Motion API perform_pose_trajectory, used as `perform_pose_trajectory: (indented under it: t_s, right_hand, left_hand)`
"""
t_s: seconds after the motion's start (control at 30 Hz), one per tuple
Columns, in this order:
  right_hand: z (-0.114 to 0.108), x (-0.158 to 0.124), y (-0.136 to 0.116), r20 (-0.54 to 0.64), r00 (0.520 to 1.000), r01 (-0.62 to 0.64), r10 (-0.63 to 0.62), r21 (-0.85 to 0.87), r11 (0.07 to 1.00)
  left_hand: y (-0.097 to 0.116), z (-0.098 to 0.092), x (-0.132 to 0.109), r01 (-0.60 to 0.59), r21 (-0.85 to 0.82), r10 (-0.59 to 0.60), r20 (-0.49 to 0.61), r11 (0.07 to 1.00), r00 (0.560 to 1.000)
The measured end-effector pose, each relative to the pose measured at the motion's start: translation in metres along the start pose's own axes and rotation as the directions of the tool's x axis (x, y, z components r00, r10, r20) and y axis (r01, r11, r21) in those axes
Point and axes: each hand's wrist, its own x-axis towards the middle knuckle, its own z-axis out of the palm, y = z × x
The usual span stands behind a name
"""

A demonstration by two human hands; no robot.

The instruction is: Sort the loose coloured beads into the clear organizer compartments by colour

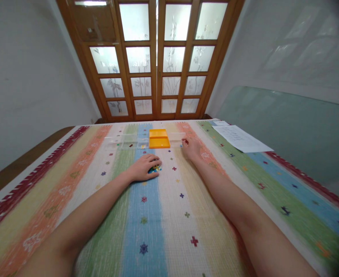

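My left hand rests on the tablecloth, its thumb and fingers apart around a small pile of tiny coloured pieces in blue, yellow, white and green. Part of the pile is hidden under the palm. At the right, my right hand is closed in a pinch above a clear plastic tray; whatever is between the fingertips is too small to make out. A blue speck lies by these fingers. Between the hands and farther back stands an orange two-part plastic box.
Left of the orange box are clear compartment trays with a few small pieces, one green, one dark red. Printed paper sheets lie at the right. The striped tablecloth covers the table; glazed wooden doors stand behind it.
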Motion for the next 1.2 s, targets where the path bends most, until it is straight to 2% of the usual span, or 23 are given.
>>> perform_pose_trajectory:
  t_s: [0.2,0.27,0.3,0.37,0.43,0.5,0.57,0.6,0.63,0.67,0.77,0.83,0.93,1.03,1.1,1.2]
  right_hand:
    - [-0.001,-0.017,-0.045,0.129,0.979,0.11,-0.159,0.322,0.94]
    - [-0.002,-0.026,-0.061,0.247,0.951,0.058,-0.185,0.447,0.893]
    - [-0.003,-0.03,-0.068,0.332,0.924,-0.007,-0.187,0.506,0.863]
    - [-0.006,-0.038,-0.08,0.498,0.844,-0.15,-0.202,0.58,0.801]
    - [-0.011,-0.044,-0.089,0.647,0.727,-0.282,-0.231,0.587,0.759]
    - [-0.018,-0.048,-0.097,0.775,0.558,-0.379,-0.298,0.557,0.739]
    - [-0.024,-0.049,-0.103,0.85,0.381,-0.455,-0.363,0.515,0.727]
    - [-0.025,-0.05,-0.105,0.865,0.326,-0.487,-0.382,0.5,0.716]
    - [-0.026,-0.05,-0.106,0.873,0.293,-0.514,-0.391,0.488,0.705]
    - [-0.027,-0.051,-0.107,0.877,0.281,-0.536,-0.391,0.481,0.693]
    - [-0.024,-0.052,-0.107,0.876,0.3,-0.578,-0.378,0.482,0.658]
    - [-0.021,-0.052,-0.105,0.869,0.332,-0.585,-0.367,0.494,0.643]
    - [-0.017,-0.053,-0.103,0.849,0.405,-0.572,-0.338,0.524,0.631]
    - [-0.013,-0.055,-0.101,0.813,0.493,-0.557,-0.31,0.569,0.605]
    - [-0.011,-0.056,-0.1,0.782,0.546,-0.548,-0.3,0.604,0.579]
    - [-0.009,-0.054,-0.098,0.751,0.598,-0.55,-0.28,0.638,0.539]
  left_hand:
    - [-0.01,0.005,-0.002,0.094,0.083,-0.09,-0.052,0.992,0.995]
    - [-0.015,0.007,-0.003,0.134,0.095,-0.127,-0.082,0.986,0.989]
    - [-0.017,0.008,-0.003,0.151,0.099,-0.141,-0.095,0.984,0.985]
    - [-0.02,0.009,-0.003,0.179,0.101,-0.167,-0.117,0.979,0.979]
    - [-0.023,0.01,-0.004,0.2,0.096,-0.187,-0.136,0.975,0.973]
    - [-0.026,0.01,-0.003,0.216,0.082,-0.202,-0.15,0.973,0.968]
    - [-0.029,0.009,-0.003,0.232,0.064,-0.219,-0.161,0.971,0.962]
    - [-0.031,0.009,-0.003,0.241,0.055,-0.229,-0.167,0.969,0.959]
    - [-0.033,0.008,-0.004,0.253,0.047,-0.241,-0.176,0.966,0.954]
    - [-0.034,0.007,-0.004,0.268,0.037,-0.257,-0.188,0.963,0.948]
    - [-0.041,0.003,-0.008,0.305,-0.011,-0.299,-0.224,0.952,0.928]
    - [-0.046,0.0,-0.013,0.279,-0.051,-0.283,-0.21,0.959,0.936]
    - [-0.05,-0.005,-0.019,0.194,-0.086,-0.204,-0.13,0.977,0.97]
    - [-0.051,-0.006,-0.022,0.15,-0.065,-0.153,-0.049,0.987,0.987]
    - [-0.05,-0.004,-0.021,0.155,-0.045,-0.156,-0.038,0.987,0.987]
    - [-0.049,0.0,-0.018,0.198,-0.031,-0.2,-0.071,0.98,0.977]
